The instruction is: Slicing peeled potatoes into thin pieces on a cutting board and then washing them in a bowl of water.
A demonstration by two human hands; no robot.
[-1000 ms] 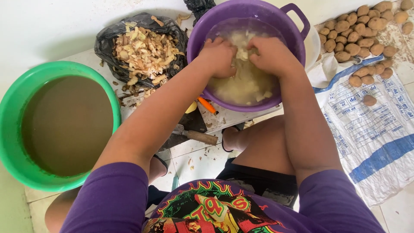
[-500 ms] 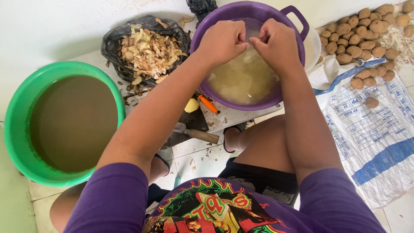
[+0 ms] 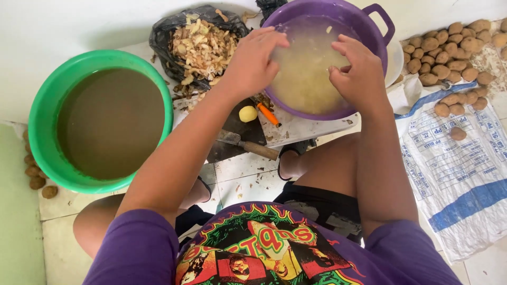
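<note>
Two hands over purple basin point(image 3: 364, 24), cloudy water hiding contents

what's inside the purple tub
The purple tub holds cloudy water with pale bits floating in it. The left hand and right hand hover over it, hiding part of the surface. What lies at the bottom cannot be seen.
</note>
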